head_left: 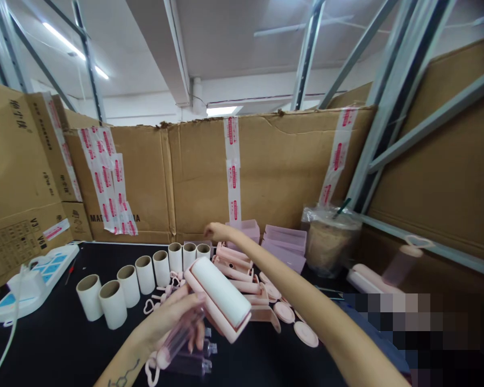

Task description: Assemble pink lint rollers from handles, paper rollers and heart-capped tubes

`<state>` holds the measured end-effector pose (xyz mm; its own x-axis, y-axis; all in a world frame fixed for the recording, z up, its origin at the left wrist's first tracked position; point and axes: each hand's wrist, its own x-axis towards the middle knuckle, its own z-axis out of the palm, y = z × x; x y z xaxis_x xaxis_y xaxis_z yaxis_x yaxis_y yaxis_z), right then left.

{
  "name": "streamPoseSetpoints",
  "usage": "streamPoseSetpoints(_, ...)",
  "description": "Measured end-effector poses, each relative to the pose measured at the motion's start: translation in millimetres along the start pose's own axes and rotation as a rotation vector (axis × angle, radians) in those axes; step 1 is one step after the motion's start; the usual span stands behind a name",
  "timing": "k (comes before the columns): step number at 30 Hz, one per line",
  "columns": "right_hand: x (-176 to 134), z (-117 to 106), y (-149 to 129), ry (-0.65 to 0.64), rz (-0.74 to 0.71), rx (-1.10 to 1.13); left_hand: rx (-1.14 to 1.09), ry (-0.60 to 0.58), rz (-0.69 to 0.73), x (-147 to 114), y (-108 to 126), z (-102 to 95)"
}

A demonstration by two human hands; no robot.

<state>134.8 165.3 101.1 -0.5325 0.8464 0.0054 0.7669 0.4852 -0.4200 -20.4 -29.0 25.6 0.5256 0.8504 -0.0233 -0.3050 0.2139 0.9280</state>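
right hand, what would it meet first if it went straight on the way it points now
Probably the brown cardboard panel: the right hand points forward and leftward toward it, seemingly above the white cardboard tubes. Depth there is hard to judge.

roller frame (210,307): smooth matt plastic; roll (221,293): seemingly paper; cardboard wall (197,177): rough, matt

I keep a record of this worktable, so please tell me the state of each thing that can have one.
Left hand: closed on the pink holder.
White roll: seated in the holder, tilted.
Right hand: stretched forward, fingers curled, grip unclear.
White tubes: upright, open at the top.
Pink discs: lying loose, some overlapping.
Drink cup: upright, straw inserted.
Power strip: adapter attached.
Ceiling lamp: lit.
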Motion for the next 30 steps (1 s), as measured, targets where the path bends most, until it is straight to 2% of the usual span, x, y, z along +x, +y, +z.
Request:
streamPoseSetpoints(4,-65.3,-3.6,-11.1,0.274,-0.084,0.153,-0.051,0.145,0.116,2.5,-0.8,5.0)
streamPoseSetpoints(7,-128.1,13.5,-20.8,0.355,-0.123,0.299,-0.080,0.178,0.168,2.7,-1.2,10.8)
streamPoseSetpoints(9,-160.9,30.7,-24.4,0.384,-0.153,0.644,-0.084,0.160,0.168,2.3,-3.0,14.2)
streamPoseSetpoints(11,-180.6,46.6,-23.5,0.432,-0.113,0.805,-0.081,0.118,0.146,2.3,-6.9,16.4)
streamPoseSetpoints(14,-190.5,61.0,-13.9,0.511,-0.022,0.897,-0.076,-0.012,0.107,4.0,-14.2,16.6)
streamPoseSetpoints(17,-192.2,64.9,-1.6,0.504,0.076,0.936,-0.090,-0.129,0.131,7.2,-17.4,12.6)
streamPoseSetpoints(21,-194.7,65.4,7.8,0.437,0.139,0.950,-0.084,-0.038,0.200,11.0,-15.0,4.1)
streamPoseSetpoints(23,-194.6,66.6,9.5,0.381,0.129,0.944,-0.072,-0.015,0.106,11.8,-15.4,0.7)
streamPoseSetpoints(27,-192.0,74.2,12.1,0.238,0.023,0.922,-0.037,-0.009,-0.182,10.6,-22.5,-1.5)
streamPoseSetpoints(30,-191.6,85.0,12.7,0.156,-0.017,0.924,0.060,0.032,-0.151,7.0,-24.6,-0.1)
